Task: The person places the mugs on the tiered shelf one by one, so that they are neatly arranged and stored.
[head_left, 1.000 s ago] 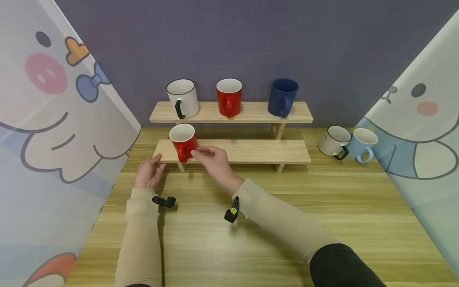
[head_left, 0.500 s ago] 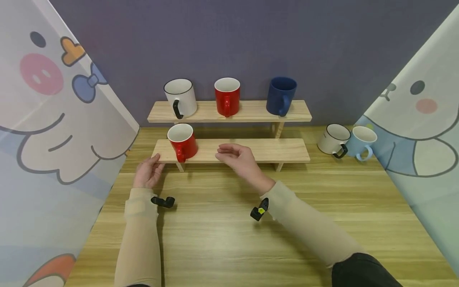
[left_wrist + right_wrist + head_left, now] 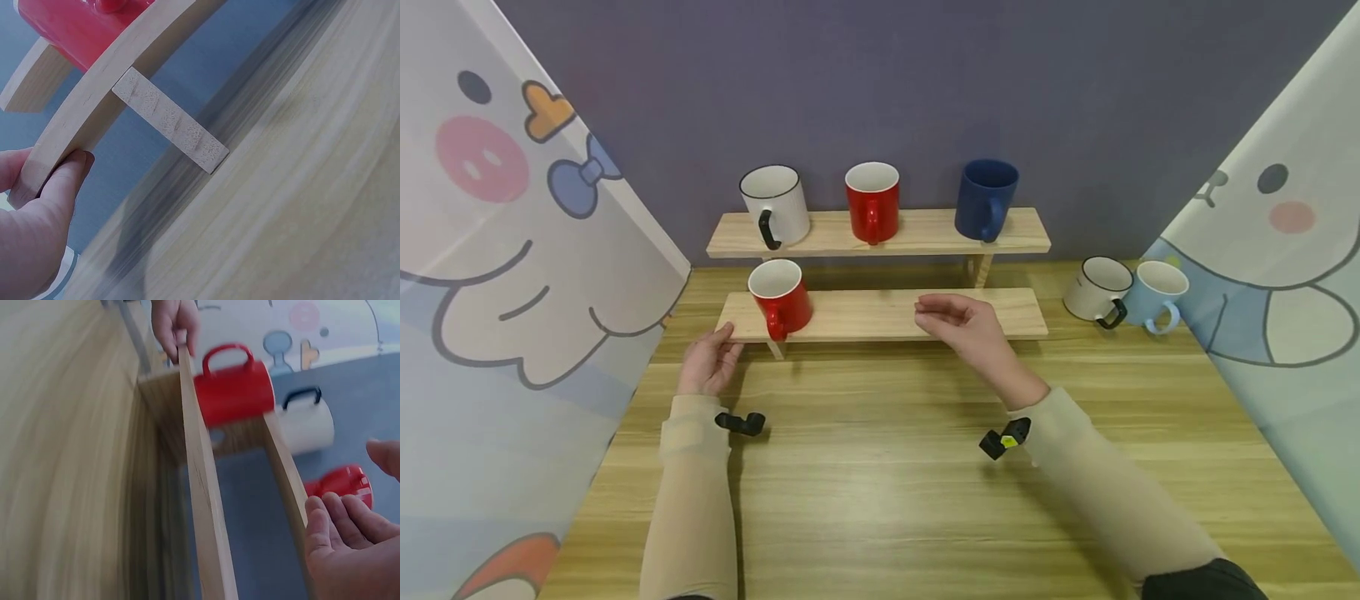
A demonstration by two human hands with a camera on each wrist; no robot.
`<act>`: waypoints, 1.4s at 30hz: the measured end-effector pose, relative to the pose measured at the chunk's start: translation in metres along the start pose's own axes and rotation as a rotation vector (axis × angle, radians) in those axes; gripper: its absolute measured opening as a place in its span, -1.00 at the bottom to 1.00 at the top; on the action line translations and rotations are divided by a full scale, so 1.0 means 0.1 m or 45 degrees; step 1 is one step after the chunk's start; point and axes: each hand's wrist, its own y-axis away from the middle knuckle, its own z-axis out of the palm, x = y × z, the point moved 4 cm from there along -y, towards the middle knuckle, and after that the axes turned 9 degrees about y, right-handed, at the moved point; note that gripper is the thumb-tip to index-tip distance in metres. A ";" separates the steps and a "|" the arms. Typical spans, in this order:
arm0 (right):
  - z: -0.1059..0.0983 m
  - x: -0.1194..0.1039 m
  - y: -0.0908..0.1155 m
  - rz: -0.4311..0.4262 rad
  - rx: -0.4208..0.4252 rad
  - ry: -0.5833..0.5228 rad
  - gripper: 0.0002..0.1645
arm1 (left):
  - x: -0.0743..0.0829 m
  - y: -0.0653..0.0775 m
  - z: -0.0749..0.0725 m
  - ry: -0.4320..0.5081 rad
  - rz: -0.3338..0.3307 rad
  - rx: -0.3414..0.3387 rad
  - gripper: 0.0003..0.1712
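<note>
My left hand (image 3: 706,364) grips the left end of the lower wooden shelf (image 3: 865,315), thumb and fingers on opposite faces of the board (image 3: 94,103). Near it on that shelf stands a red mug (image 3: 781,298), upright, handle toward me. My right hand (image 3: 964,329) hovers over the shelf's right part with fingers loosely bent and nothing in them. In the right wrist view, a gap shows between the thumb and fingers of the right hand (image 3: 356,544). On the upper shelf (image 3: 835,242) stand a white mug with black handle (image 3: 778,208), another red mug (image 3: 874,208) and a dark blue mug (image 3: 987,204).
On the table (image 3: 865,483) at the right, a white mug with a black rim (image 3: 1093,293) stands close beside a light blue mug (image 3: 1150,300). A grey wall (image 3: 880,92) rises behind the shelves. Cartoon-printed panels (image 3: 482,308) flank both sides.
My right hand has let go of the red mug on the lower shelf and moved right along it. The mug stays where it was. My left hand keeps its grip on the shelf end.
</note>
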 end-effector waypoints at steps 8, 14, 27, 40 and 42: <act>-0.46 0.06 0.10 -0.106 0.099 0.112 -0.48 | -0.01 0.01 -0.01 -0.001 0.004 0.002 -0.63; -0.78 0.13 0.15 -0.134 0.199 0.102 -0.53 | 0.00 0.02 -0.03 -0.002 0.007 0.011 -0.70; -1.57 0.22 0.33 -0.041 0.482 0.400 -0.51 | 0.00 0.04 -0.02 -0.011 0.015 0.010 -0.73; -2.43 0.56 0.49 0.131 0.733 0.601 -0.42 | 0.00 0.03 -0.02 0.022 0.008 0.019 -0.76; -2.52 0.60 0.52 0.161 0.762 0.644 -0.40 | 0.00 0.03 -0.03 0.026 0.011 0.023 -0.79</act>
